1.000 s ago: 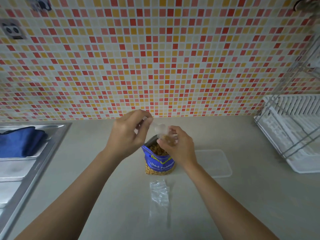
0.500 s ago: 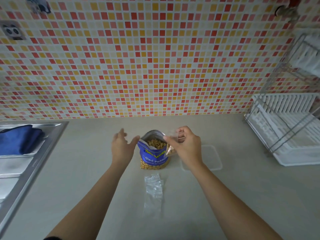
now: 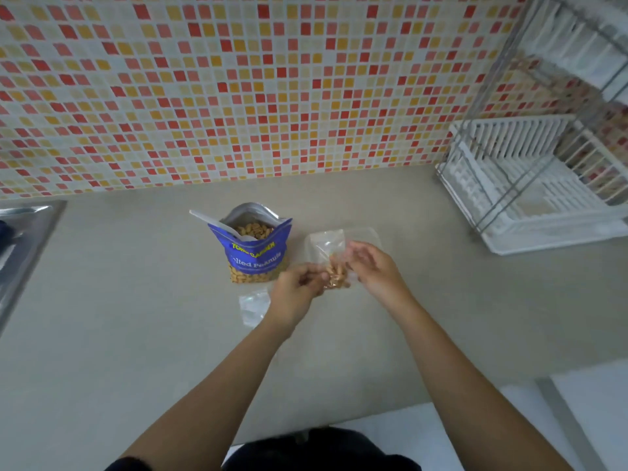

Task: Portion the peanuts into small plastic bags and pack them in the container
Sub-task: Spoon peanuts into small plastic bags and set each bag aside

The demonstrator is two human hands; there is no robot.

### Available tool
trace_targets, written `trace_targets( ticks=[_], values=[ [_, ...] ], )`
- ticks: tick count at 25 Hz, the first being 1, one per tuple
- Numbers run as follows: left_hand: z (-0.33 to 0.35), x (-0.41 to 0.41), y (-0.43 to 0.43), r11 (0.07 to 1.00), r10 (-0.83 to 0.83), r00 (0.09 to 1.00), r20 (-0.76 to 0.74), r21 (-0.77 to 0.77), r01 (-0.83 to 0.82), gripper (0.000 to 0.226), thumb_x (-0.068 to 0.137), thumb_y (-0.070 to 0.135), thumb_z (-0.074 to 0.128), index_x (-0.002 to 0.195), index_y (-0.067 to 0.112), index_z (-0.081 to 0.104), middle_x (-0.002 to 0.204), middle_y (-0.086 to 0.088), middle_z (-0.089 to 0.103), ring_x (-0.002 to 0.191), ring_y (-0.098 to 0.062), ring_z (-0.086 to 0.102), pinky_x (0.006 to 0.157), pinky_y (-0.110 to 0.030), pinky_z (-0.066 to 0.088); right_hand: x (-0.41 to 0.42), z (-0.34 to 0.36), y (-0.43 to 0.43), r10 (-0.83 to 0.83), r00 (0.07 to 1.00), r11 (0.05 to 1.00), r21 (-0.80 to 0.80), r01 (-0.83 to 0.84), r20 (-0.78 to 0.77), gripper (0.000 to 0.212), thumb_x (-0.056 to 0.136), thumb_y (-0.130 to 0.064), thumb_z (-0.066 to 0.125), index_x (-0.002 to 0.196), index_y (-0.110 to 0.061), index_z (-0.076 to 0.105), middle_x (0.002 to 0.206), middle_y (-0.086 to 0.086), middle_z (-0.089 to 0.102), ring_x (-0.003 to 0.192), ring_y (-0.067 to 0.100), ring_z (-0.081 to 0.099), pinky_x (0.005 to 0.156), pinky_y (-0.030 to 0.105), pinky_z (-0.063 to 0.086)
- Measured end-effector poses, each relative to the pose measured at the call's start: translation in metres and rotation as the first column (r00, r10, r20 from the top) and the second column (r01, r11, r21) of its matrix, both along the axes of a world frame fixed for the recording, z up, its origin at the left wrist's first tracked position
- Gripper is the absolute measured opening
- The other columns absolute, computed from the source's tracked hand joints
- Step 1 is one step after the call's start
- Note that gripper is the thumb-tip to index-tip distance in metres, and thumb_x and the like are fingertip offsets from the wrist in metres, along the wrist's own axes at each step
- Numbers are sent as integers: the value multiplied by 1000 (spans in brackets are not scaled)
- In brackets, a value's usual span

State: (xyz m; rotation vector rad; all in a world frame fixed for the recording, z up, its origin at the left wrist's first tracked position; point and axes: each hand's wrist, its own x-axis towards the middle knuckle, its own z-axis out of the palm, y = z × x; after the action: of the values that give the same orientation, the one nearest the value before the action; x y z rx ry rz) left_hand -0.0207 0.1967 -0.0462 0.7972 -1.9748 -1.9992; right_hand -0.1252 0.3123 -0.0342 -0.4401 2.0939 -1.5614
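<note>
Up between both hands (image 3: 295,287) (image 3: 373,270), crinkly clear bag (image 3: 327,244) of peanuts (image 3: 337,277)

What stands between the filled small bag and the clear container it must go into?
Nothing visible does. The left hand and right hand hold the small bag just in front of the clear container. The blue peanut pouch stands off to the left, clear of that path.
</note>
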Motion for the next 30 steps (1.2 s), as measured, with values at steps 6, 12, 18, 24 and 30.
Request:
trace_targets(
  ticks=[6, 12, 18, 24, 30],
  values=[
    [-51, -10, 59, 994, -101, 957, 270, -2, 106, 16, 79, 8, 67, 73, 23, 67, 67, 3, 66, 55, -4, 55, 56, -16, 44, 7, -76, 80, -148, 986, 986, 95, 141, 80, 14, 83, -4, 64, 93, -13, 67, 85, 5, 68, 82, 19, 63, 74, 24, 51],
    [-70, -35, 99, 978, 2, 920, 391, -193, 80, 10, 76, 5, 65, 79, 13, 70, 74, -4, 70, 67, -7, 62, 61, -11, 45, 6, -109, 101, -267, 963, 930, 256, 265, -26, 19, 83, -15, 66, 100, -6, 67, 90, 3, 67, 85, 14, 61, 75, 11, 44],
    [-79, -36, 97, 940, 16, 899, 437, -312, 135, 21, 82, 14, 62, 102, 7, 67, 100, -11, 71, 95, -24, 64, 82, -23, 46, 2, -109, 97, -233, 965, 914, 312, 259, -117, 22, 83, -15, 67, 103, -5, 65, 97, 11, 71, 82, 14, 62, 71, 8, 42],
    [-65, 2, 51, 874, 72, 950, 305, -478, 87, 23, 83, 8, 60, 105, 5, 67, 91, -16, 72, 85, -27, 65, 78, -26, 47, 18, -91, 67, -24, 882, 928, 318, 195, -470, 16, 82, -11, 62, 97, -10, 65, 93, 8, 65, 82, 22, 63, 76, 27, 48],
    [-72, 70, -30, 790, 321, 881, 348, -611, -47, 19, 81, 7, 61, 100, 2, 66, 94, -20, 66, 86, -35, 63, 79, -39, 51, 67, -92, -27, 330, 861, 919, 341, -199, -386, 23, 81, -5, 57, 101, -6, 68, 95, 13, 67, 84, 25, 65, 80, 32, 51]
  ],
)
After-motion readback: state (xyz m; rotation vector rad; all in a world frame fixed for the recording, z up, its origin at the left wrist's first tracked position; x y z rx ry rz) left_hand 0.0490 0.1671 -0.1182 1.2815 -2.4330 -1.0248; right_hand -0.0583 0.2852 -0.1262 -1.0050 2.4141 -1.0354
